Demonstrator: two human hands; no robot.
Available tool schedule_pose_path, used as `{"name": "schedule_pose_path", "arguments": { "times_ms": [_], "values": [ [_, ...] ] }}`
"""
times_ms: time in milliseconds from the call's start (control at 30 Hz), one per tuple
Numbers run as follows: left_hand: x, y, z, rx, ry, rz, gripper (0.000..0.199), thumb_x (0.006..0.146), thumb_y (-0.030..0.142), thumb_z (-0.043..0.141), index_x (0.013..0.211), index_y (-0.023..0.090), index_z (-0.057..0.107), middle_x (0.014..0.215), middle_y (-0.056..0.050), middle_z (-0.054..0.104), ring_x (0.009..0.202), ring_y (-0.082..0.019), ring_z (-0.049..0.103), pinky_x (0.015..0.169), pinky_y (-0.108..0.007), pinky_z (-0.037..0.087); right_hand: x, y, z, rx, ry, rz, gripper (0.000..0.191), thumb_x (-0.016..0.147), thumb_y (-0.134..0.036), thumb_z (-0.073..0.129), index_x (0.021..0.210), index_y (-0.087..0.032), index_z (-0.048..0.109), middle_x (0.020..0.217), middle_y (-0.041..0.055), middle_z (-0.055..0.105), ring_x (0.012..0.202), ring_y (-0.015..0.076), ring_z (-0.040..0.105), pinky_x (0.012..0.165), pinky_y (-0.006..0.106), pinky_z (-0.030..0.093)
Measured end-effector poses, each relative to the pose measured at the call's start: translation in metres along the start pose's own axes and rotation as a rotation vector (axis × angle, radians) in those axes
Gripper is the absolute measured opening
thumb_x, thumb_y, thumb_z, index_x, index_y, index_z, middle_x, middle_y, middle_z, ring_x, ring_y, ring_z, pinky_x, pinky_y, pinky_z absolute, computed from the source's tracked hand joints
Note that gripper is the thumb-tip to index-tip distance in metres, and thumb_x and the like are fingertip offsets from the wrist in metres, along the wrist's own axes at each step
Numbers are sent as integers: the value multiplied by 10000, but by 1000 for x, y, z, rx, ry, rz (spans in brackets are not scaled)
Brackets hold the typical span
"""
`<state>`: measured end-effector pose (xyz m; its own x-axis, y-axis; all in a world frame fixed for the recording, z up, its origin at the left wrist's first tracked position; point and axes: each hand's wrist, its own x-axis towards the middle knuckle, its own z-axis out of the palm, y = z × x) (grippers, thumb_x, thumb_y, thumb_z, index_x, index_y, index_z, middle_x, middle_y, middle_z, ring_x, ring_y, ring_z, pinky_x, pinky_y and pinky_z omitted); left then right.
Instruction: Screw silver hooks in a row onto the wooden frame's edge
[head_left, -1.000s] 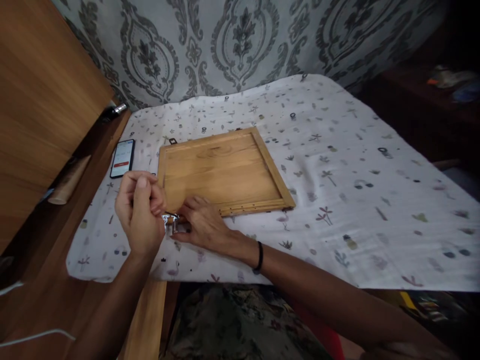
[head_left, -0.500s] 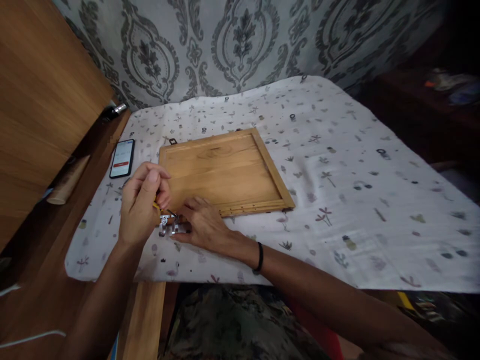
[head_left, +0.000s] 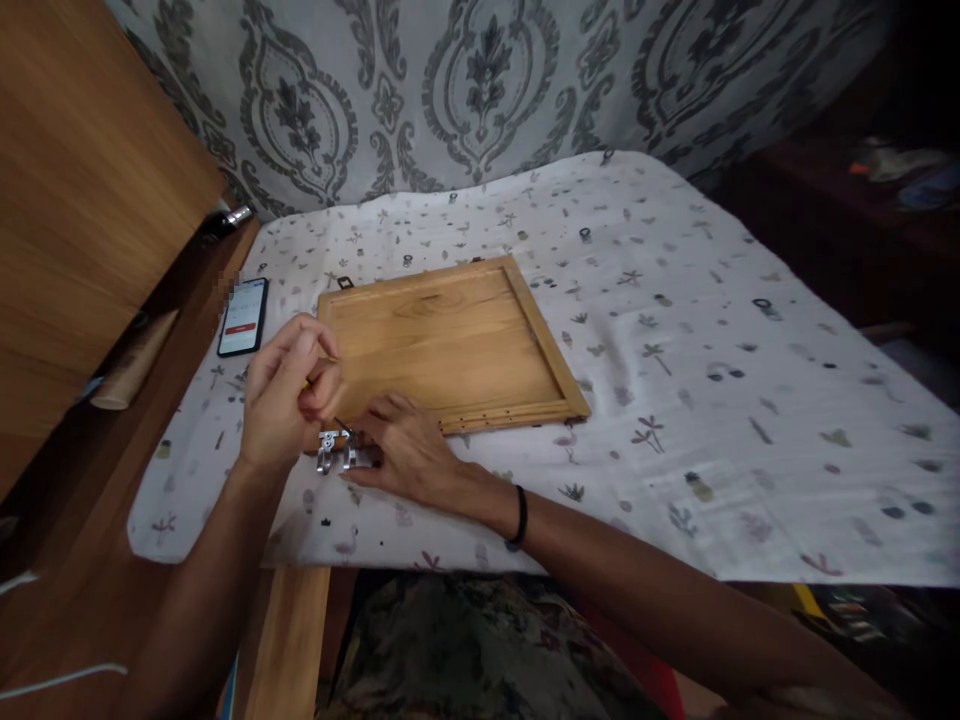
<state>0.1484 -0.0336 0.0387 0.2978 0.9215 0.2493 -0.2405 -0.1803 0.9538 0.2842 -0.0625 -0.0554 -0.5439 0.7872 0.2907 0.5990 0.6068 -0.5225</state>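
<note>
A framed wooden panel (head_left: 427,340), like a cabinet door, lies flat on the patterned cloth. At its near left corner sits a silver hinge (head_left: 327,452). My left hand (head_left: 285,395) is closed around a screwdriver (head_left: 343,426); a bit of yellow handle shows between the fingers, and its thin dark shaft slants down to the hinge. My right hand (head_left: 409,450), wearing a black wristband, pinches the hinge from the right against the panel's near edge. The fingers hide part of the hinge and the screwdriver's tip.
A phone (head_left: 244,317) with a lit screen lies left of the panel. The printed white cloth (head_left: 675,350) covers the table. A wooden cabinet side (head_left: 82,200) rises at the left, with a tan cylinder (head_left: 135,360) beside it. A patterned curtain (head_left: 487,90) hangs behind.
My left hand has turned a little and risen slightly, with less of the yellow handle showing. My right hand and the panel hold their places.
</note>
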Motion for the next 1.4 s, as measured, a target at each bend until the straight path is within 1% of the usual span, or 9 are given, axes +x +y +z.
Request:
{"name": "schedule_pose_path", "arguments": {
  "times_ms": [100, 167, 333, 433, 533, 733, 1000, 1167, 1400],
  "values": [
    [-1, 2, -4, -33, -94, -13, 264, 926, 413, 732, 780, 208, 652, 471, 118, 177, 376, -37, 62, 375, -193, 112, 0, -1, -1, 7, 5, 6, 495, 871, -558, 788, 1145, -149, 737, 1046, 108, 677, 993, 267, 570, 870, 390, 465],
    [-3, 2, -3, -28, -88, 7, 254, 920, 400, 740, 785, 200, 663, 469, 116, 197, 375, -38, 88, 375, -195, 126, 0, -2, -2, 2, 0, 15, 494, 870, -561, 789, 1139, -150, 740, 1045, 107, 673, 990, 264, 568, 866, 389, 465],
    [-12, 0, 8, 95, 269, 109, 275, 950, 433, 722, 800, 212, 660, 518, 46, 420, 445, -90, 358, 431, -232, 278, 1, -2, -2, -8, -21, 27, 549, 839, -602, 802, 1088, -117, 742, 1050, 124, 672, 998, 275, 573, 867, 401, 470],
    [-14, -2, 13, 69, 375, 150, 261, 975, 403, 696, 796, 219, 652, 515, 57, 390, 448, -84, 318, 426, -232, 237, 1, -1, -2, -2, -24, 20, 544, 830, -605, 807, 1045, -110, 737, 1022, 122, 666, 986, 275, 572, 856, 400, 471],
    [-11, -4, 14, 25, 326, 163, 237, 959, 357, 704, 776, 216, 647, 463, 90, 270, 403, -70, 169, 396, -242, 125, 1, -1, -1, -1, -8, 20, 519, 828, -595, 815, 1030, -124, 732, 1002, 108, 653, 987, 271, 567, 859, 397, 467],
    [-3, -3, 6, 25, 132, 62, 229, 912, 367, 749, 782, 220, 633, 449, 109, 214, 377, -53, 110, 386, -220, 126, 0, -1, 0, 23, 11, 20, 538, 824, -588, 823, 1073, -117, 745, 1006, 107, 656, 986, 269, 571, 864, 391, 460],
    [-18, 7, 4, -24, 240, 221, 150, 930, 242, 691, 789, 201, 660, 442, 98, 242, 394, -59, 115, 401, -237, 130, 1, -2, -4, 8, -38, 26, 538, 849, -580, 803, 1101, -108, 742, 1016, 111, 663, 996, 270, 567, 862, 393, 462],
    [-29, 17, 10, 2, 252, 171, 170, 956, 237, 660, 788, 211, 649, 463, 92, 203, 405, -60, 101, 414, -249, 124, 1, -3, -5, -8, -46, 37, 536, 849, -594, 796, 1086, -118, 728, 1001, 102, 650, 981, 265, 558, 845, 390, 457],
    [-31, 9, 13, -13, 231, 153, 152, 947, 208, 656, 794, 206, 665, 439, 101, 233, 393, -56, 100, 396, -223, 148, 0, -3, -2, -17, -9, 24, 512, 843, -606, 798, 1025, -133, 727, 972, 87, 634, 959, 253, 541, 843, 379, 444]
  ]
}}
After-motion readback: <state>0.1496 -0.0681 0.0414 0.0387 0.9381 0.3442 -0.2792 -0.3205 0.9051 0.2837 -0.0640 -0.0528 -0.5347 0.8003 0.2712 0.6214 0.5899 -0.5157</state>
